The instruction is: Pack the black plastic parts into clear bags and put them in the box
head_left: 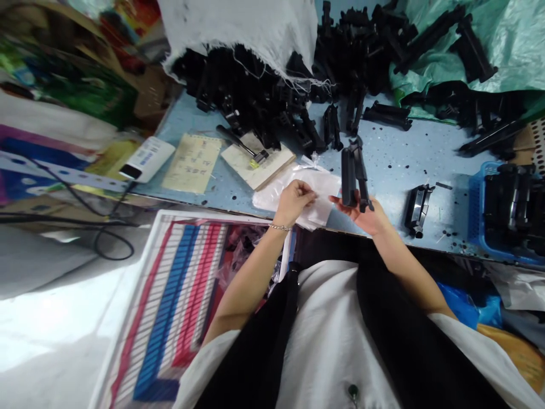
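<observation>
My right hand (365, 214) grips a long black plastic part (352, 173) and holds it upright above the near edge of the blue table (395, 153). My left hand (294, 200) pinches the top sheet of a small stack of clear plastic bags (298, 190) lying at the table's edge, just left of the part. A thin bracelet sits on the left wrist.
A big heap of black plastic parts (264, 96) spills from a white sack (238, 28) at the back. One loose part (417, 209) lies to the right, beside a blue basket (479, 210) of parts. A striped woven bag (179, 301) stands lower left.
</observation>
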{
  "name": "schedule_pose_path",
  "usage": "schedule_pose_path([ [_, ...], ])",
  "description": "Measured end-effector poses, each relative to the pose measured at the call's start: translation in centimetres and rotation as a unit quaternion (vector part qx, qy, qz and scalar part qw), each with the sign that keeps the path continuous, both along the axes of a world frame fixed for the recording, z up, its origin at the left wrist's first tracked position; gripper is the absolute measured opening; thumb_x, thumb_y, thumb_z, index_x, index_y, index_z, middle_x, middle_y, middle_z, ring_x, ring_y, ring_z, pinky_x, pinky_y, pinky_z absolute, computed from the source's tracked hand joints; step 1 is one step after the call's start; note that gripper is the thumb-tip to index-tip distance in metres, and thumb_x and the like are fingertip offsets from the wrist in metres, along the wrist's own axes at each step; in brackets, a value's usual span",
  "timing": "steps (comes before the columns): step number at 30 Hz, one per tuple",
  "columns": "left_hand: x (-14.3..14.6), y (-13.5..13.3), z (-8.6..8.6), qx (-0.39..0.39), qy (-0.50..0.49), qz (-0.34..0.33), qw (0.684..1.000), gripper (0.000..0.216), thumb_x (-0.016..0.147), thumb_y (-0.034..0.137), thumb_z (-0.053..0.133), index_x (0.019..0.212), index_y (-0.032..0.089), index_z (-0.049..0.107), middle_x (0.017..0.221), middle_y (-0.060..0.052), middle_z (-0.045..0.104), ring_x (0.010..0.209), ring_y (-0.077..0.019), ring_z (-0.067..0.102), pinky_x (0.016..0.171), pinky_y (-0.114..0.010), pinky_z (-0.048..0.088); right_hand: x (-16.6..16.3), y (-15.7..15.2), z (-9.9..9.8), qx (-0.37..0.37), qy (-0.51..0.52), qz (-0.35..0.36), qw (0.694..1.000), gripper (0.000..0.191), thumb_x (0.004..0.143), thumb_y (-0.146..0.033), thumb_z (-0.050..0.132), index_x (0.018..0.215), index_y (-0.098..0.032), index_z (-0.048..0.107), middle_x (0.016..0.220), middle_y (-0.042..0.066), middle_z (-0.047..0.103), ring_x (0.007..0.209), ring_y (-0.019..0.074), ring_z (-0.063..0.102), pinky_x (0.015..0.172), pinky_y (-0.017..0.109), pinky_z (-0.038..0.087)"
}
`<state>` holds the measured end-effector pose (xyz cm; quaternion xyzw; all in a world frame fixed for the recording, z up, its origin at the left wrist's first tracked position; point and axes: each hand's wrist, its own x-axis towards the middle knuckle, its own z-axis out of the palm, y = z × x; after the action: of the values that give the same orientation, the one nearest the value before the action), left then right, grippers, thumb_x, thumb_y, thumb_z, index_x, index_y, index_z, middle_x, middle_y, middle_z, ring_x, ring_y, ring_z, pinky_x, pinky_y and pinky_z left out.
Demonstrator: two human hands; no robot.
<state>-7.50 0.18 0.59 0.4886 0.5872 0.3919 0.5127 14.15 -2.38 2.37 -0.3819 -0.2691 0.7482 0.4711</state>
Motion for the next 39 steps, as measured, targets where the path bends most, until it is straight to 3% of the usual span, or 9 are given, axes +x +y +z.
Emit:
schedule_pose_path([
  [3,0.1,-1.1,0.8,0.119,0.125,-0.016,0.985,0.010,0.077,0.013,0.057,0.081,0.019,0.064,0.078,-0.001,0.068,0.077,-0.0165,0.066,0.076,-0.031,0.054,-3.0,0.4,-0.9,-0.002,-0.006,-0.014,1.000,0.034,0.066,-0.051,0.083,0.076,-0.023,0.066,0.083,0.002,0.072,0.090,0.0218,0.069,0.079,0.035,0.057],
  [6,-0.3,-1.8,1.4,0.226,0.286,-0.038,0.930,0.024,0.081,0.008,0.050,0.086,0.019,0.070,0.096,-0.007,0.068,0.097,-0.0213,0.065,0.093,-0.037,0.052,-3.9,0.5,-1.9,0.019,-0.070,-0.039,0.997,0.030,0.067,-0.046,0.082,0.077,-0.022,0.067,0.073,-0.003,0.068,0.077,0.0148,0.065,0.072,0.026,0.053],
  [9,-0.6,-1.8,1.4,0.250,0.348,-0.054,0.902,0.017,0.084,0.016,0.056,0.090,0.018,0.072,0.100,-0.009,0.066,0.094,-0.0220,0.065,0.090,-0.037,0.054,-2.7,-0.1,-1.9,0.042,-0.095,-0.032,0.994,0.028,0.071,-0.045,0.079,0.083,-0.021,0.070,0.076,-0.003,0.067,0.077,0.0136,0.064,0.070,0.025,0.051],
  [15,-1.7,-0.5,0.9,0.266,0.310,-0.127,0.904,0.043,0.085,0.004,0.044,0.116,0.017,0.071,0.114,-0.009,0.069,0.110,-0.0213,0.065,0.101,-0.039,0.053,1.4,-3.7,-0.3,-0.084,0.056,0.126,0.987,0.024,0.081,-0.040,0.073,0.087,-0.017,0.067,0.080,0.004,0.070,0.061,0.0133,0.060,0.049,0.023,0.046],
  [20,-1.9,-1.7,2.4,0.280,0.225,-0.137,0.923,0.052,0.092,0.008,0.043,0.140,0.023,0.056,0.138,-0.008,0.060,0.130,-0.0203,0.056,0.113,-0.040,0.047,1.0,-4.9,-2.4,-0.227,0.221,0.261,0.912,0.016,0.094,-0.025,0.058,0.101,-0.012,0.063,0.078,0.004,0.067,0.049,0.0053,0.041,0.034,0.012,0.033],
  [24,-0.3,-5.0,3.3,0.321,0.183,-0.210,0.905,0.055,0.097,0.010,0.040,0.149,0.026,0.047,0.142,-0.010,0.057,0.134,-0.0214,0.052,0.115,-0.043,0.045,-0.8,-3.4,-3.8,-0.222,0.207,0.197,0.932,0.010,0.093,-0.023,0.059,0.094,-0.014,0.062,0.070,0.000,0.062,0.047,0.0054,0.038,0.032,0.011,0.032],
  [29,0.7,-7.7,3.9,0.326,0.155,-0.243,0.900,0.066,0.091,0.007,0.048,0.152,0.028,0.039,0.145,-0.014,0.049,0.132,-0.0236,0.054,0.104,-0.038,0.054,-1.3,-3.1,-2.5,-0.139,0.141,0.137,0.971,0.013,0.081,-0.019,0.074,0.081,-0.016,0.061,0.058,-0.004,0.054,0.048,0.0055,0.046,0.039,0.011,0.038],
  [36,1.0,-7.5,3.6,0.386,0.166,-0.048,0.906,0.051,0.087,0.003,0.051,0.132,0.025,0.059,0.125,-0.008,0.062,0.117,-0.0198,0.061,0.101,-0.037,0.054,-3.0,-6.0,-2.2,-0.180,0.268,0.161,0.933,0.026,0.091,-0.042,0.059,0.096,-0.017,0.059,0.068,-0.003,0.053,0.046,0.0054,0.025,0.027,0.009,0.021],
  [39,1.3,-8.6,3.7,0.407,0.184,-0.065,0.893,0.052,0.088,0.006,0.050,0.136,0.025,0.055,0.126,-0.010,0.061,0.116,-0.0215,0.062,0.096,-0.036,0.056,-3.2,-5.8,-2.3,-0.126,0.203,0.119,0.964,0.028,0.089,-0.046,0.060,0.093,-0.018,0.059,0.067,-0.004,0.048,0.047,0.0063,0.023,0.029,0.011,0.024],
])
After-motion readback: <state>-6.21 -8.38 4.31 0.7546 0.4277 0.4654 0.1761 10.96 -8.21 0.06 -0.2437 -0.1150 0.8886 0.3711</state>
